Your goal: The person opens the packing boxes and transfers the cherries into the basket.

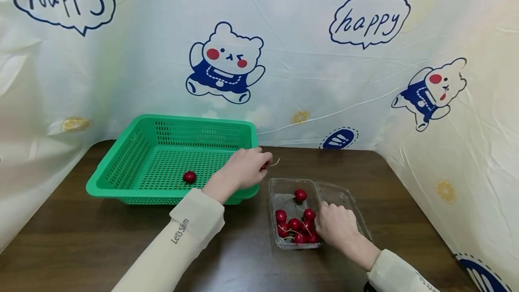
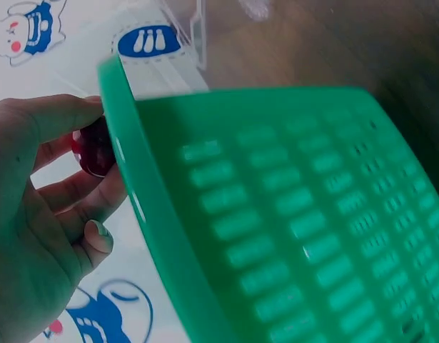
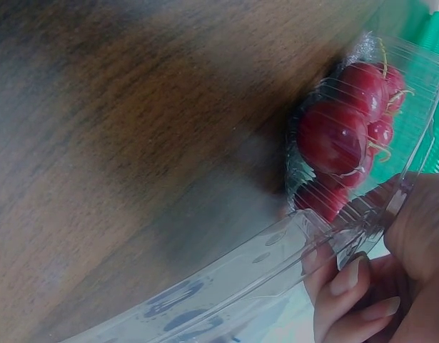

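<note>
My left hand (image 1: 246, 166) is over the right rim of the green basket (image 1: 134, 190), pinching a dark red cherry (image 2: 95, 148) between thumb and fingers. The cherry's stem (image 1: 275, 162) sticks out to the right in the head view. One cherry (image 1: 189, 176) lies on the basket floor. My right hand (image 1: 336, 224) grips the hinged side edge of a clear plastic box (image 1: 284, 184), thumb and fingers curled round it. Several stemmed cherries (image 1: 294, 224) are bunched near the box's front, and a single cherry (image 1: 300, 195) lies farther back.
The box's clear lid (image 1: 338, 193) is folded out to the right on the brown wooden table (image 1: 239, 260). Behind the table hangs a pale sheet (image 1: 292, 80) printed with bears and lettering. The basket takes up the table's left rear.
</note>
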Tool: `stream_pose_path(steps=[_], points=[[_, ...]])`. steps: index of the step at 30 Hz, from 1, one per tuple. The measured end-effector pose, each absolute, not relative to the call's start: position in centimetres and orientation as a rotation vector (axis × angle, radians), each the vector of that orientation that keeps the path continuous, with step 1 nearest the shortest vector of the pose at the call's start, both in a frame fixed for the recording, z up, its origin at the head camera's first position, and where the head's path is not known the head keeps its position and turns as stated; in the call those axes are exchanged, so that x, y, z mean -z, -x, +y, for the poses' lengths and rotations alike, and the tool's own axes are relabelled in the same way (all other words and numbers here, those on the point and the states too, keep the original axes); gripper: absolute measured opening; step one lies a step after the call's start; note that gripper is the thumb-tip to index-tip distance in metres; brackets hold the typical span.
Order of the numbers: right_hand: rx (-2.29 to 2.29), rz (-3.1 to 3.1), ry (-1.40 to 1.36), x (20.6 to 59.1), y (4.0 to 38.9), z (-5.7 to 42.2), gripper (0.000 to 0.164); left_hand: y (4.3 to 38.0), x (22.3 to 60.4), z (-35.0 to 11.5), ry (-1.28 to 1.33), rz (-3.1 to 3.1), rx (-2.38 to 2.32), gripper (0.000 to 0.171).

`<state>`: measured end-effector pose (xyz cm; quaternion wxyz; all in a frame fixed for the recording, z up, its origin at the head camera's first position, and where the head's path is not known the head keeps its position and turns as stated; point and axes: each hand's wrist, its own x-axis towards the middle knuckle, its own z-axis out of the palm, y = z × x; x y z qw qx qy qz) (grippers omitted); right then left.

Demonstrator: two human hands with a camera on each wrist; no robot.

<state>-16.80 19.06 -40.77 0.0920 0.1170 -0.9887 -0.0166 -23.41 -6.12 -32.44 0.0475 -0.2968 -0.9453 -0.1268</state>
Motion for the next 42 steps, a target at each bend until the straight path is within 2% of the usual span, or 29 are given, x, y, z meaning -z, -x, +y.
stream_pose_path(steps=[8,24,33,42], points=[[0.064,-2.915,-0.376,40.8,17.0,18.9,0.024,23.7,32.4,-9.0,0.815,-2.864,0.375,0.020],[0.065,-2.948,-0.378,40.6,16.8,18.9,0.025,24.4,33.1,-12.9,0.649,-2.863,0.391,0.018],[0.063,-2.956,-0.352,40.6,16.8,19.1,0.024,24.7,33.5,-14.3,0.610,-2.898,0.416,0.023],[0.063,-2.939,-0.356,40.6,16.9,19.1,0.024,24.9,33.7,-15.5,0.585,-2.965,0.339,0.020]])
